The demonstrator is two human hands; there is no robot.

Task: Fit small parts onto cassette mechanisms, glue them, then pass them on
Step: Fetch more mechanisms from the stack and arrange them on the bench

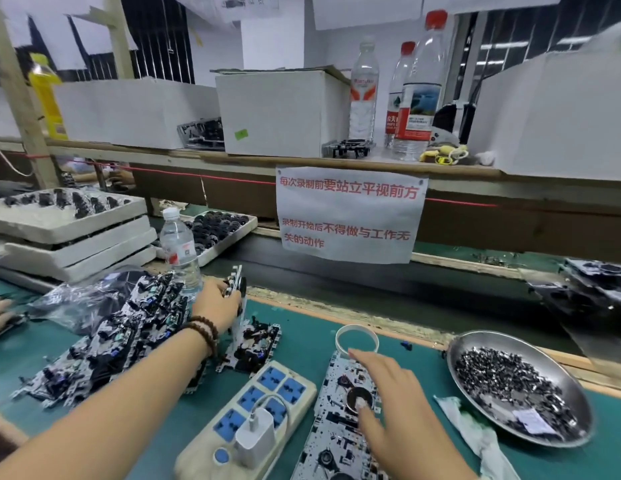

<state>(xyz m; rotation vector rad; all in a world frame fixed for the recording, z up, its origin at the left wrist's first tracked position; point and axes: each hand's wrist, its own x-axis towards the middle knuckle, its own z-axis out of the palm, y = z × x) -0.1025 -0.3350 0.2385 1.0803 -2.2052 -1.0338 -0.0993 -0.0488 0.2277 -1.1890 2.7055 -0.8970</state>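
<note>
The left hand (217, 301) grips one black-and-white plastic cassette mechanism (235, 285) held upright at the far edge of the green desk (302, 344), just beside the conveyor channel. The right hand (388, 389), fingers relaxed, presses a fingertip on a second cassette mechanism (340, 420) lying flat. Passing on looks to be the step: lay it down flat and gently so fresh glue and small parts stay seated.
</note>
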